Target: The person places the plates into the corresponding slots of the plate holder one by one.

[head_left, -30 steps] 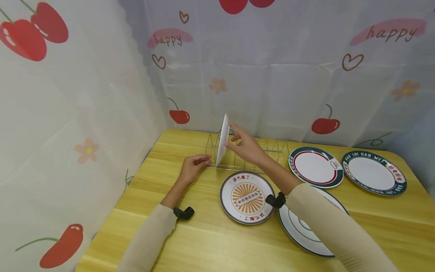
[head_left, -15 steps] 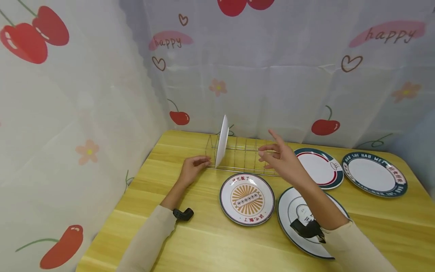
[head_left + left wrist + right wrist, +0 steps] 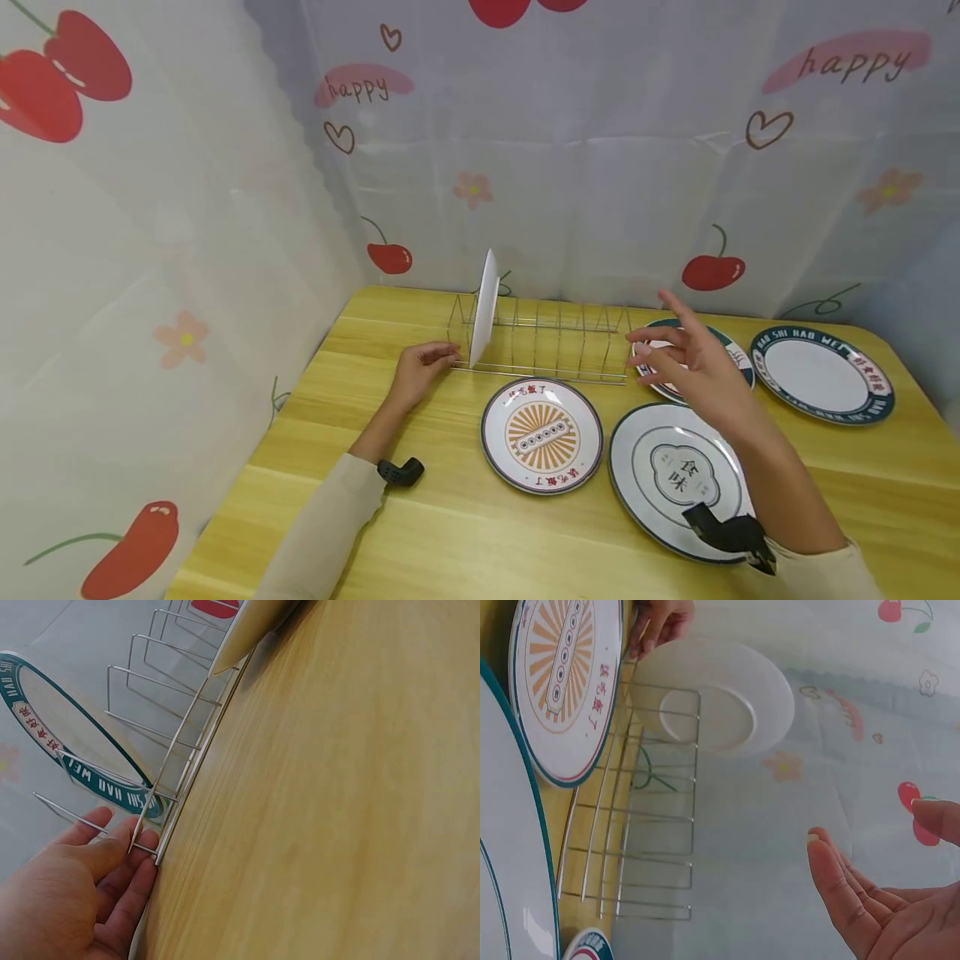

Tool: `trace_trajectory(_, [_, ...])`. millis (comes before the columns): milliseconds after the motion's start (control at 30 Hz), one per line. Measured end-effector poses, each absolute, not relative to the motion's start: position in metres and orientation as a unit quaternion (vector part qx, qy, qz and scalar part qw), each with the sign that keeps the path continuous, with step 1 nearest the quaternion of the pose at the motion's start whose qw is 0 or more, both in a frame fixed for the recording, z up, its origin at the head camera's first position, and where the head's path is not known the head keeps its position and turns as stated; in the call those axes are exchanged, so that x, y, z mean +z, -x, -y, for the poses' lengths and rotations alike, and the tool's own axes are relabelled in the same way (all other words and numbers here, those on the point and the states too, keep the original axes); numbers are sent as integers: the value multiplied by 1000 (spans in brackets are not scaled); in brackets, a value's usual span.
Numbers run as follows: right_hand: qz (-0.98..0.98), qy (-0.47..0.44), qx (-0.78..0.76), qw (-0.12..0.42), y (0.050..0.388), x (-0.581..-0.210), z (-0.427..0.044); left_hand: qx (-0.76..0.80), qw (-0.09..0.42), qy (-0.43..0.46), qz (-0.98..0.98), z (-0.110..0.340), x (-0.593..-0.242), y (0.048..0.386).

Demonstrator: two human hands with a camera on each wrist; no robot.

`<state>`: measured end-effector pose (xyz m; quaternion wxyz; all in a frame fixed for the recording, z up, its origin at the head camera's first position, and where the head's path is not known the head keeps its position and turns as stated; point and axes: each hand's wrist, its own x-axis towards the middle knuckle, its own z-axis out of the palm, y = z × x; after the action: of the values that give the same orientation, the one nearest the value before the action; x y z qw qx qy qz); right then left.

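My left hand (image 3: 420,369) pinches the left end of a wire dish rack (image 3: 555,374) at the back of the table. One plate (image 3: 485,312) stands on edge in the rack's left part, beside that hand. In the left wrist view its dark green lettered rim (image 3: 97,784) shows; the right wrist view shows its white underside (image 3: 712,712). My right hand (image 3: 701,367) holds nothing, its fingers loosely spread. It hovers past the rack's right end, partly hiding a plate with a red ring (image 3: 738,354).
A plate with an orange sunburst (image 3: 543,437) lies before the rack. Right of it lies a larger plate with a black emblem (image 3: 637,467), partly behind my right wrist. Another green-rimmed plate (image 3: 821,375) lies far right. A printed cloth (image 3: 585,192) hangs behind.
My right hand has let go of the plate standing in the rack and moved right, past the rack's end. My left hand has stayed at the rack's left end.
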<state>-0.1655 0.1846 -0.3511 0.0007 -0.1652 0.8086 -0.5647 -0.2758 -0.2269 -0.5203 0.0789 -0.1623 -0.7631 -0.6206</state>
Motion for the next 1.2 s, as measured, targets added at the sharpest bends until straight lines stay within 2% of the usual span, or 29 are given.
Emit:
trace_trajectory(133, [-828,154,-538,-18,169,-349,-207,-618,67,161,767,224,-512,273])
trace_trajectory(267, [-831,127,-539,-49,171,-346,-232,-613,67,166,769,229,-524,282])
trace_trajectory(433, [-765,97,-633,-67,178,-347,-259,-612,93,153,771,236,-525,283])
trace_trajectory(700, [-728,-4,-677,-108,185,-354,-306,-615,78,173,765,231,-522,285])
trace_trajectory(867, [-777,-88,-609,-132,189,-362,-324,-613,85,162,769,230,-522,283])
trace_trajectory(1100, [-767,-144,-602,-168,190,-379,-358,-622,76,163,762,230,-528,282])
trace_trajectory(1200, [-799,-181,-548,-169,189,-387,-375,-623,73,159,762,230,-531,282])
